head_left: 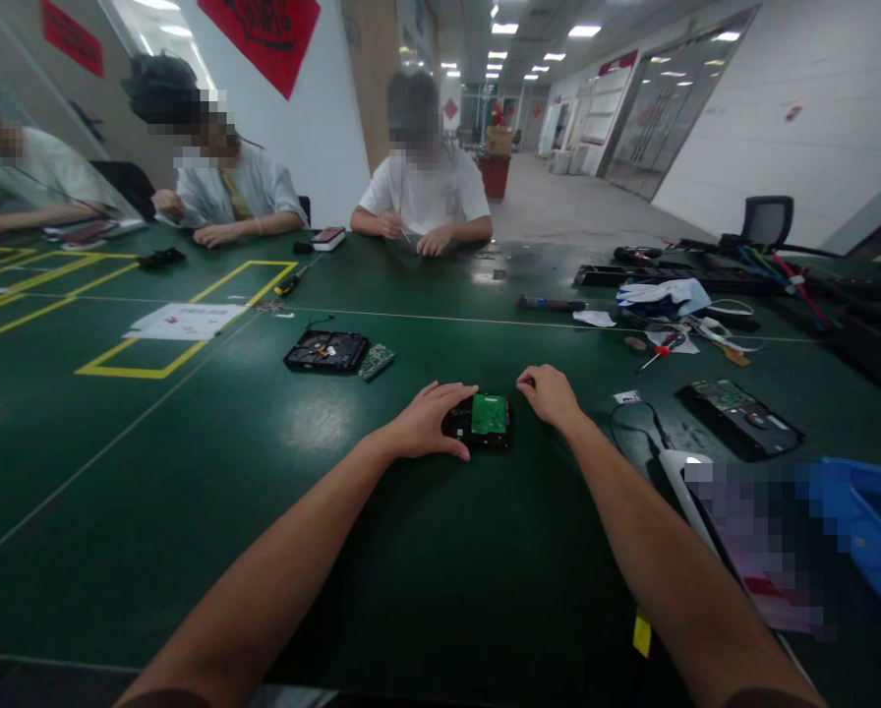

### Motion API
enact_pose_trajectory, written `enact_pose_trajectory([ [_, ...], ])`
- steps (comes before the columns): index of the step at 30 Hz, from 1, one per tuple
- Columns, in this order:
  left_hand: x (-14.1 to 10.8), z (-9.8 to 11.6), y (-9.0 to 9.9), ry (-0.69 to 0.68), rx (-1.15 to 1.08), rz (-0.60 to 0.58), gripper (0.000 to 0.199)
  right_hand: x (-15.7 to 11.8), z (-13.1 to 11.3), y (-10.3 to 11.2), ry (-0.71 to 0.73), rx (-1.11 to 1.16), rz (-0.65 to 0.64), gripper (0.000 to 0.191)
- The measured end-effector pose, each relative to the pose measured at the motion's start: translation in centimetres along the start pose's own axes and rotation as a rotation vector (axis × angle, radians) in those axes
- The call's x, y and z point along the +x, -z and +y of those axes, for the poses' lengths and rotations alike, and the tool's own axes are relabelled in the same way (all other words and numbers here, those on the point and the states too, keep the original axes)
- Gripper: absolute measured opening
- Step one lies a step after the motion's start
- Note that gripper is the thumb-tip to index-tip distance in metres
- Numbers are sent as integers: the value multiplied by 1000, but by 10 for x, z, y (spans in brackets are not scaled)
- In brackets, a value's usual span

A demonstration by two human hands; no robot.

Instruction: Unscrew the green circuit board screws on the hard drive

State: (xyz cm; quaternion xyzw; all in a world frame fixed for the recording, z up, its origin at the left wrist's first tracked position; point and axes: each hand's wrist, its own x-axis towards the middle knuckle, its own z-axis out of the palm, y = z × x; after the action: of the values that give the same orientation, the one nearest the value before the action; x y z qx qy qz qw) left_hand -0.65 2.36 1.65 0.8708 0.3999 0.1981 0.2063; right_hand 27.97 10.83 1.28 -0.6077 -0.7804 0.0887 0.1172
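In front of me a black hard drive [459, 423] lies on the table with its green circuit board [490, 414] facing up. My left hand [430, 423] is closed round the drive's left end, fingers over the far edge and thumb at the near edge. Just past the drive's right side, my right hand [550, 393] is held in a pinch, apart from the drive. Whatever its fingertips hold, if anything, is too small to make out. Farther left sit an opened black drive casing [326, 351] and a loose circuit board [377, 362].
To my right are another hard drive [742, 418], a red-handled screwdriver [660, 351], white gloves [663, 297], a cable and a blue bin [868, 541]. A yellow screwdriver [291, 282] and paper [184, 322] lie left on the green table [211, 472]. Several people sit across.
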Motion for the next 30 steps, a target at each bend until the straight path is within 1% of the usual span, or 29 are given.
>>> enact_pose_trajectory([
  [3,-1,-3,2,9,-3,1,116,0,1,0,-28,-12,-5,19],
  [6,-1,-8,1,47,21,60,116,-1,0,2,-52,-26,-7,19],
  [10,-1,-16,0,150,63,141,109,0,-1,7,-79,-42,0,19],
  [13,0,-17,-3,196,86,157,101,1,-1,11,-83,-48,0,17],
  [15,0,-13,-4,215,101,146,98,1,-1,13,-83,-47,-2,14],
  [18,0,-3,-7,245,151,130,99,1,0,14,-91,-43,-3,10],
  [23,1,13,-11,215,194,83,104,1,3,11,-98,-25,0,10],
  [26,3,23,-17,210,236,120,102,2,5,9,-93,-8,6,13],
  [28,5,30,-26,205,246,164,97,2,5,9,-92,2,8,15],
  [30,7,35,-37,228,240,211,95,1,6,9,-94,9,9,15],
])
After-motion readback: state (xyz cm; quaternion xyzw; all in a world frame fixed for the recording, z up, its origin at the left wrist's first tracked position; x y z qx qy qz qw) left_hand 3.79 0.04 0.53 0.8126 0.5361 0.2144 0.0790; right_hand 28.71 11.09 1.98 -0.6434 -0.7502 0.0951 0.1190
